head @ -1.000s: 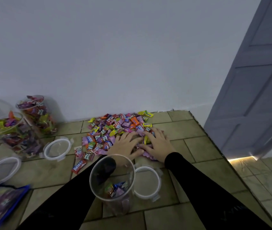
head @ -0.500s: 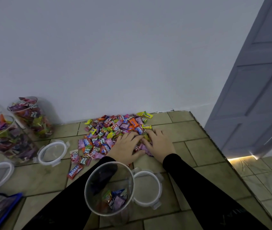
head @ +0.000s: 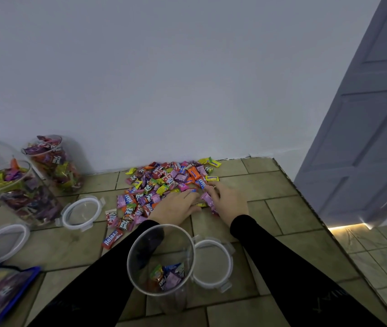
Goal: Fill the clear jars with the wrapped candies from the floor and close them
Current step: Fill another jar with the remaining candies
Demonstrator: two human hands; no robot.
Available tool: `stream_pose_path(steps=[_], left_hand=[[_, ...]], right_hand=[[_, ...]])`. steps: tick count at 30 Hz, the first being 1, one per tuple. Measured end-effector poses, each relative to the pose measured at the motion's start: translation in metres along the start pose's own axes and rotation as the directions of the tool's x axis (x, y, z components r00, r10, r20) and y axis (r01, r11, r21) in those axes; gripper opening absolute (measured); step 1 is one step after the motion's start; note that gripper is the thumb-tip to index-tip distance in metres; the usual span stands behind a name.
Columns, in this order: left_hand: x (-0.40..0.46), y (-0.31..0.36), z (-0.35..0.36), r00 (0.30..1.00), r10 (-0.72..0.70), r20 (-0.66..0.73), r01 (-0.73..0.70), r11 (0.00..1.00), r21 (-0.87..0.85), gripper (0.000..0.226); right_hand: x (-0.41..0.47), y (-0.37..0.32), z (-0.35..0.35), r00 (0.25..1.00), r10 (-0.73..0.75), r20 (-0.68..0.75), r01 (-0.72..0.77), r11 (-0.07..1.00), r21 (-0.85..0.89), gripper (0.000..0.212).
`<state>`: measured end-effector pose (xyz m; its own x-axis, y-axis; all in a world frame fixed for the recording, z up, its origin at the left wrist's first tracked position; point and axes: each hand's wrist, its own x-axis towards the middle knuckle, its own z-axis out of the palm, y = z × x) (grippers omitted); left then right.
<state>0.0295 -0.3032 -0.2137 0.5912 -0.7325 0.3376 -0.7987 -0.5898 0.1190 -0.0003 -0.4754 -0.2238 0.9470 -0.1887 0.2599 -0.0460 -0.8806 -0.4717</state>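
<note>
Tiled floor runs up to a plain pale wall, and a grey door stands ajar on the right with light showing under it. I see the candies heaped on the tiles against the wall, a loose spread of pink, purple, orange and yellow wrappers.

My left hand lies palm down on the near edge of the heap, fingers straight and close together, resting on wrappers. My right hand is just beside it, fingers curled around a pink candy at the heap's right edge. The two hands are nearly touching, with candies between them. Both sleeves are black.

Nearest me stands an open jar, upright, with only a few candies at its bottom. Its lid lies flat on the floor, touching the jar's right side.

On the left, two more jars stand near the wall: the back jar and the front jar, both open and filled to the rim with candies. A second lid lies just right of the front jar, and a third lid lies nearer me at the left edge. A blue bag shows in the bottom left corner, blurred.
</note>
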Motion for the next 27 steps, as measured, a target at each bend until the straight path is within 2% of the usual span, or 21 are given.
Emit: stream_pose_path(steps=[4, 6, 9, 13, 16, 20, 24, 27], left_hand=[[-0.002, 0.001, -0.013, 0.998, -0.049, -0.04, 0.043, 0.991, -0.124, 0.042], [-0.005, 0.002, -0.019, 0.992, -0.115, -0.044, 0.105, 0.976, -0.19, 0.038], [-0.007, 0.003, -0.03, 0.973, -0.225, -0.055, 0.201, 0.938, -0.282, 0.026], [-0.009, 0.005, -0.045, 0.925, -0.361, -0.116, 0.29, 0.871, -0.396, 0.014], [-0.011, 0.01, -0.058, 0.854, -0.493, -0.165, 0.352, 0.783, -0.514, 0.01], [-0.012, 0.018, -0.077, 0.755, -0.603, -0.259, 0.33, 0.69, -0.644, 0.012], [-0.017, 0.028, -0.101, 0.688, -0.659, -0.304, 0.265, 0.618, -0.74, 0.014], [-0.023, 0.032, -0.118, 0.643, -0.688, -0.337, 0.218, 0.586, -0.78, 0.018]], right_hand=[[-0.003, -0.011, -0.009, 0.995, -0.05, -0.081, 0.045, 0.997, -0.064, 0.034], [-0.003, -0.018, -0.014, 0.996, -0.037, -0.08, 0.039, 0.999, 0.023, 0.034], [-0.004, -0.026, -0.023, 1.0, 0.01, -0.029, -0.003, 0.971, 0.241, 0.036], [-0.005, -0.039, -0.036, 0.996, 0.074, -0.045, -0.058, 0.956, 0.289, 0.04], [-0.003, -0.047, -0.045, 0.988, 0.142, -0.066, -0.114, 0.938, 0.327, 0.042], [-0.005, -0.062, -0.06, 0.98, 0.174, -0.101, -0.107, 0.876, 0.47, 0.048], [-0.01, -0.085, -0.08, 0.968, 0.182, -0.171, -0.046, 0.803, 0.594, 0.052], [-0.014, -0.101, -0.09, 0.963, 0.206, -0.172, -0.03, 0.72, 0.693, 0.056]])
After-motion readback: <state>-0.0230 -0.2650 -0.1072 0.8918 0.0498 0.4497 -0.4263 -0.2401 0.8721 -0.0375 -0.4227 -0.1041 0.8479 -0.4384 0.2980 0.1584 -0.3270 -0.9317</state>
